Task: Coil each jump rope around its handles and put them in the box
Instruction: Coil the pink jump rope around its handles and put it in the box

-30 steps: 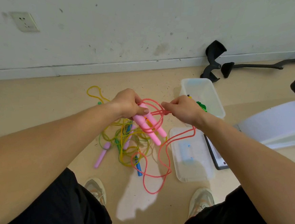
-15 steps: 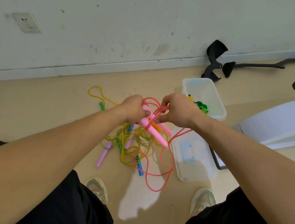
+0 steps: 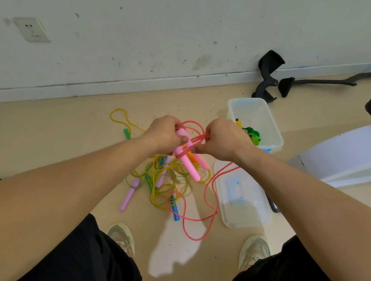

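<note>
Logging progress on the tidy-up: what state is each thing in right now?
Pink rope: partly wound round its handles, rest trailing to the floor.
Left hand: grips the handles.
Right hand: pinches the rope.
Box: open, a green rope inside.
Lid: off, on the floor.
Other ropes: tangled, uncoiled.

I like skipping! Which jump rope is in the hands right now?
The pink rope: the left hand grips its handles and the right hand holds its cord. The others lie in a pile on the floor.
</note>
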A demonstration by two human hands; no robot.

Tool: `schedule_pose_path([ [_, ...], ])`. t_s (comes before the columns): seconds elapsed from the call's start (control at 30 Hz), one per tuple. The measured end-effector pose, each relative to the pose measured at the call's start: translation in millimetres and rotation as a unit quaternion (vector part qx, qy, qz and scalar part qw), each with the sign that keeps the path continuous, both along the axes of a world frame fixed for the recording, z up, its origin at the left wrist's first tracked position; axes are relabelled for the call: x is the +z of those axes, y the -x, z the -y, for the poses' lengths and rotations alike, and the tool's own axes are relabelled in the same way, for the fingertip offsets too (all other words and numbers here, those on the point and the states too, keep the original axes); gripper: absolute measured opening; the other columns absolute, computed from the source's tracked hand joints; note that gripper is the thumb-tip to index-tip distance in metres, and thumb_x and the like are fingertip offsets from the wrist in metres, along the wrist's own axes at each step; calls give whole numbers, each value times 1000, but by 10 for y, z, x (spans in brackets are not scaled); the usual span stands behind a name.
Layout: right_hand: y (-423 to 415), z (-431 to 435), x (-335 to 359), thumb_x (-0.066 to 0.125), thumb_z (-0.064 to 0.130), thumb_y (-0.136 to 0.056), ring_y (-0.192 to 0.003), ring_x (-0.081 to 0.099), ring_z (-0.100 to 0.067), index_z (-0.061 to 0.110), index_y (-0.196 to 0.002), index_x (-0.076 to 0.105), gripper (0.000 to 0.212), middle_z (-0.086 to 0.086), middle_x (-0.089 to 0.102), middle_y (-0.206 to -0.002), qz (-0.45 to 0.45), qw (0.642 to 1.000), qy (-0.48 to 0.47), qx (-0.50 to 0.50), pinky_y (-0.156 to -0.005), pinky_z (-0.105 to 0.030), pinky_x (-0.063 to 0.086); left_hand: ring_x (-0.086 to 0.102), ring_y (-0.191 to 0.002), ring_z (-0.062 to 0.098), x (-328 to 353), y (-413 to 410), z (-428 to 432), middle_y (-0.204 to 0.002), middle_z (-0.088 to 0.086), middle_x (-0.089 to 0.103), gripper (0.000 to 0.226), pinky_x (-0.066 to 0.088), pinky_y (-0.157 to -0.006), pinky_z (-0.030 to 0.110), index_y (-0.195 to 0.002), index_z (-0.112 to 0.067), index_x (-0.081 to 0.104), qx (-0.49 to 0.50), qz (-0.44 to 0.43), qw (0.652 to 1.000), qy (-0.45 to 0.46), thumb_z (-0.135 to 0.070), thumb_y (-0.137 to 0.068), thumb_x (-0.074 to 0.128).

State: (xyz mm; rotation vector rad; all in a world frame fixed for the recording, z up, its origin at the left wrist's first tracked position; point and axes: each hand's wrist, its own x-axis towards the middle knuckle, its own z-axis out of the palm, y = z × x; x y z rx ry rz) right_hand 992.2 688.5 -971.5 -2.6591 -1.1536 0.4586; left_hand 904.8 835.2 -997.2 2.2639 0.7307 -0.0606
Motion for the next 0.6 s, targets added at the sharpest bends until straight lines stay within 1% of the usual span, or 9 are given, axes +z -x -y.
schedule_pose_path([
  [0.07,23,-16,5,68,58,-84,-56,46,-25,10,-60,54,56,-7,50,-57,-53,998,-22,17,-51,-34,33,62,-79,24,-15,-6,-42,-88,3,65,16,45,-66,26,-96,-18,67,5,-18,997,-77,-27,-85,75],
  [0.1,45,-33,2,62,54,-90,-56,46,-28,8,-59,54,56,-10,51,-56,-65,997,-37,22,-52,-36,34,63,-84,25,-18,-9,-64,-88,3,66,19,44,-69,27,-95,-17,68,14,-25,995,-95,-31,-84,75],
  [0.17,124,-72,-5,53,42,-97,-57,47,-31,8,-57,51,53,-11,50,-54,-58,996,-51,41,-52,-37,35,66,-87,28,-40,-20,-113,-90,6,70,24,50,-72,30,-93,-16,70,33,-36,994,-102,-36,-82,75],
  [0.23,202,-103,-12,52,40,-97,-57,47,-31,13,-55,44,51,-8,46,-52,-37,996,-59,59,-52,-37,35,69,-84,29,-37,-30,-125,-89,10,73,23,57,-75,35,-91,-16,72,35,-38,995,-88,-35,-80,76],
  [0.3,192,-104,6,55,46,-96,-55,46,-27,14,-54,44,54,-6,45,-51,-24,996,-78,45,-53,-37,36,71,-79,29,-17,-28,-123,-87,11,73,22,59,-74,39,-91,-16,72,33,-31,996,-73,-34,-79,78],
  [0.37,71,-62,22,60,44,-95,-56,47,-23,14,-58,54,49,-5,51,-55,-31,994,-105,13,-51,-34,34,72,-73,29,29,-19,-148,-86,10,72,19,61,-71,41,-92,-15,72,32,-17,998,-55,-29,-82,79],
  [0.43,-94,14,20,61,42,-96,-66,56,-25,8,-72,67,42,-7,63,-67,-34,992,-120,-26,-55,-30,41,72,-70,31,110,-9,-169,-85,10,71,14,62,-65,43,-94,-13,70,24,2,999,-21,-20,-84,78],
  [0.5,-256,102,-21,60,44,-96,-74,63,-28,8,-80,70,40,-8,69,-76,-26,989,-125,-79,-64,-34,51,71,-70,33,184,8,-164,-90,13,70,16,62,-61,46,-97,-13,67,-20,24,999,28,-10,-85,76],
  [0.6,-393,196,-78,60,44,-96,-76,64,-25,11,-88,72,37,-5,70,-80,-23,985,-106,-136,-66,-32,48,67,-73,28,236,24,-101,-98,14,67,23,62,-56,39,-105,-5,63,-97,39,990,98,-2,-85,74],
])
